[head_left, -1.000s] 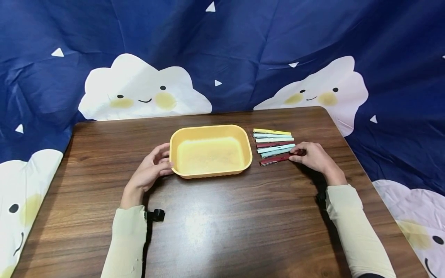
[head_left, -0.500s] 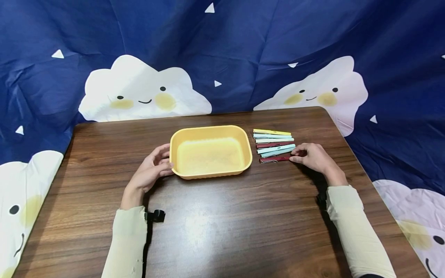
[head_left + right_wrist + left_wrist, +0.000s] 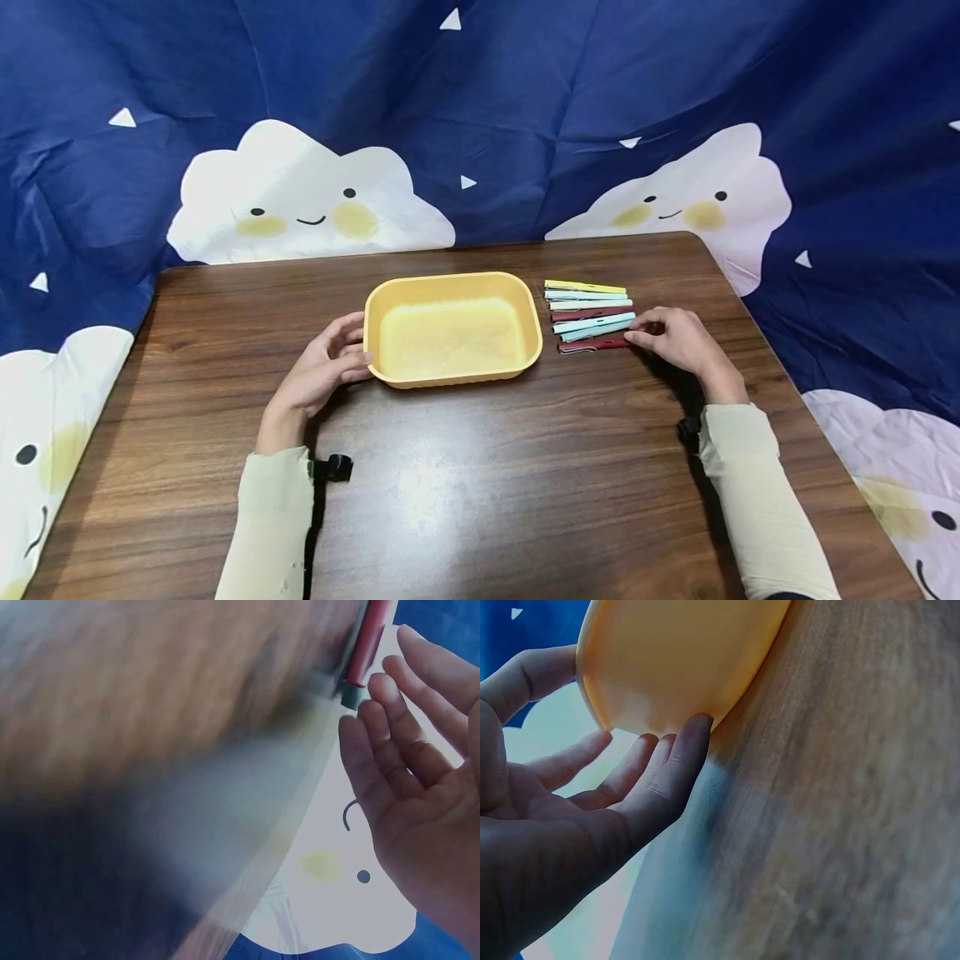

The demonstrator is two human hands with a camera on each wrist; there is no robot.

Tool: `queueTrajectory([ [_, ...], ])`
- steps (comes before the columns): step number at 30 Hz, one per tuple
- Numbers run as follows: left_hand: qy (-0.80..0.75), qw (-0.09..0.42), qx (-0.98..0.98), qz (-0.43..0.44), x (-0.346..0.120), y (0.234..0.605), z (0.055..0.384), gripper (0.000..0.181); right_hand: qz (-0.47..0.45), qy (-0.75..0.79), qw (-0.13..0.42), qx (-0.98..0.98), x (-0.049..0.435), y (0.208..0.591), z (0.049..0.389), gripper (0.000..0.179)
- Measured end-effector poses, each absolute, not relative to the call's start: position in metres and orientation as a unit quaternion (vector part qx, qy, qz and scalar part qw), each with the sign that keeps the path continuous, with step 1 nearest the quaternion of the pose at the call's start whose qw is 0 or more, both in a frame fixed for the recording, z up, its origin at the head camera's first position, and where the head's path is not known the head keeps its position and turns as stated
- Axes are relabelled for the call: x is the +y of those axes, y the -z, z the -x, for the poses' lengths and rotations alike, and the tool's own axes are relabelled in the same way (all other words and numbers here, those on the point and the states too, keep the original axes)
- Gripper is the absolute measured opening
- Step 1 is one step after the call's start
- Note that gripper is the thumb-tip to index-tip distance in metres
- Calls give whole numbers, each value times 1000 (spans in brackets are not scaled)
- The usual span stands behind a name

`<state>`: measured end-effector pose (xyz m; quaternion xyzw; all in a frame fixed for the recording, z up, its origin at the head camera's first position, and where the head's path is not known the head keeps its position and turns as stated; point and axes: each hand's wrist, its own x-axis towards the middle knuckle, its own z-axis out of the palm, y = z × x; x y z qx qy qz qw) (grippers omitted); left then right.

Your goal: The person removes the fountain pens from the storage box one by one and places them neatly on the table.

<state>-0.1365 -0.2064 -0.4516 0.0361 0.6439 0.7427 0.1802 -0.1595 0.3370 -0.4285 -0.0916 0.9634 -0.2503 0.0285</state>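
Observation:
A yellow plastic tray [image 3: 453, 329] stands on the table. At its left end my left hand [image 3: 318, 367] touches the outside, its fingers spread loosely along the wall and the thumb tip at the front corner; the left wrist view shows the fingertips at the tray's edge [image 3: 656, 720]. Right of the tray, several clip pens [image 3: 592, 304] lie in a row, in yellow, pale blue, white and dark red. My right hand [image 3: 671, 337] has its fingertips right at the end of the nearest dark red pen [image 3: 596, 344]. In the right wrist view its fingers are relaxed beside a red pen [image 3: 367, 645].
The brown wooden table [image 3: 480, 467] reflects a bright light patch in front of the tray. Behind it hangs a dark blue cloth [image 3: 495, 108] with white clouds. A black wrist strap [image 3: 330, 467] shows at the left sleeve.
The nearest dark red pen has turned slightly, from slanting to lying nearly level, closer to the teal pen beside it. My left hand and the tray have stayed in place.

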Motion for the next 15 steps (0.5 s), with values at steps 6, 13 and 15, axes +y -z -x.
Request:
queueTrajectory([
  [6,-741,171,649,-30,-215,451,136,71,87,272,14,958,325,424,157,28],
  [13,-732,70,678,-22,-221,446,131,55,114,282,-31,952,306,421,161,31],
  [15,-695,34,717,-24,-221,443,130,51,115,276,-42,953,299,418,161,36],
])
